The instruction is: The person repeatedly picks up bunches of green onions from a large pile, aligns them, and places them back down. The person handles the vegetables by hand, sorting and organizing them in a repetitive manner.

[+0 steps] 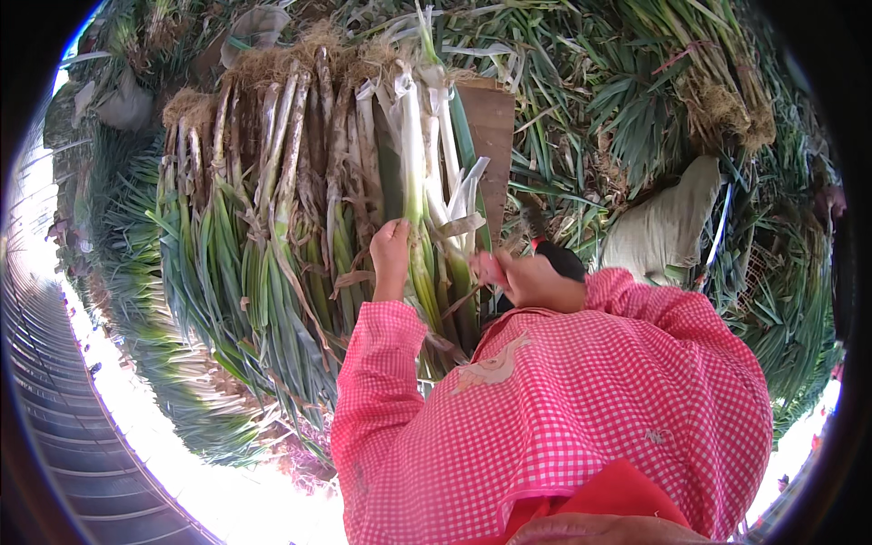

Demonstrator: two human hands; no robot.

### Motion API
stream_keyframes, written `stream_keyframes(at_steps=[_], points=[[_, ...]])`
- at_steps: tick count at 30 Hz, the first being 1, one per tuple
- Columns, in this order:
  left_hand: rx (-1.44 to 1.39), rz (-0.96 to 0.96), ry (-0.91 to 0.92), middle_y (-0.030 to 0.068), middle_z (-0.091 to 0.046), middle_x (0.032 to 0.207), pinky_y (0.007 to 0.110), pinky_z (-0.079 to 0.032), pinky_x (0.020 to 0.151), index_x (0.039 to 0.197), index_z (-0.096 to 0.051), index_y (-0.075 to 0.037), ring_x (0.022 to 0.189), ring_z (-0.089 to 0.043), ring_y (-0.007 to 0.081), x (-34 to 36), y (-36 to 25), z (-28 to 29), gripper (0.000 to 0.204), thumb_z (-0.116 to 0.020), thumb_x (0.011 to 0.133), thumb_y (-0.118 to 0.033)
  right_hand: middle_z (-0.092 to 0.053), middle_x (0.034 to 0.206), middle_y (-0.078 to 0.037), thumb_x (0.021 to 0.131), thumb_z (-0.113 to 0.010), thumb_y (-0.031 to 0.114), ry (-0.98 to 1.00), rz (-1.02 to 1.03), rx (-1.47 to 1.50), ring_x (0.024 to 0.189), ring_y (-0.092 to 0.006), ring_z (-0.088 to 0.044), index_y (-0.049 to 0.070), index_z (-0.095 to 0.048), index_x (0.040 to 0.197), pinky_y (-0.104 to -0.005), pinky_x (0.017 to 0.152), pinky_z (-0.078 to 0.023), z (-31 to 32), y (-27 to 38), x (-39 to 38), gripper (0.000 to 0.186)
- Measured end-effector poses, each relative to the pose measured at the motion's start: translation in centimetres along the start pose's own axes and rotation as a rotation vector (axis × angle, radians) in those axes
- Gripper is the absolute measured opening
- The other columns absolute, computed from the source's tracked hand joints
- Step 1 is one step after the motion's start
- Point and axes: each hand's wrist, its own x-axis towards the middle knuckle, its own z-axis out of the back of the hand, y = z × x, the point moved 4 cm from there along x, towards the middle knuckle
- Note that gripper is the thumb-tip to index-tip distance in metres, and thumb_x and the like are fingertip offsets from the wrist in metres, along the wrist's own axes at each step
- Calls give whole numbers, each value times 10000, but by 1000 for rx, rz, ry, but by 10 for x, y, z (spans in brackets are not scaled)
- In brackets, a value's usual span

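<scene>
My left hand (391, 257) is closed round the lower part of a leek-like green onion (413, 150), its white shank pointing away from me. To the right, my right hand (538, 283) is closed beside the green leaves. Between its fingers a pinkish-red shape shows, too blurred to make out. Pale, torn outer leaves (463, 204) hang loose between the two hands. Left of my left hand lies a thick row of unpeeled green onions (282, 154), with brown, soil-stained stems and roots at the far end. Their green leaves trail toward me.
A brown board (489, 136) lies under the white stalks. Right of it, loose leaves cover the ground around a beige cloth sack (663, 222). A tied bundle of green onions (718, 91) lies at the far right. More stacked green onions (195, 336) line the left side.
</scene>
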Motion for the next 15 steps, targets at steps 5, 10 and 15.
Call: stream_keyframes(at_steps=[5,10,15], points=[[-213,88,7,14,-622,798,277,-453,670,1039,-664,45,717,-524,89,10,16,-2,307,-591,947,-239,-605,698,-190,801,-637,207,-203,-60,230,621,-387,-622,40,-427,1094,-495,573,-479,41,-14,52,396],[-330,103,16,-1,-628,855,269,-445,715,1050,-655,71,764,-522,93,13,22,-6,327,-577,959,-233,-605,671,-188,777,-665,207,-5,32,-1,628,-379,-634,51,-415,1203,-490,531,-464,9,5,4,518],[-430,266,-92,18,-622,896,271,-440,734,1081,-638,68,790,-520,102,18,26,1,311,-556,971,-211,-639,818,-195,831,-629,125,-251,5,-23,694,-354,-651,9,-470,1085,-467,601,-509,-29,-32,28,321]])
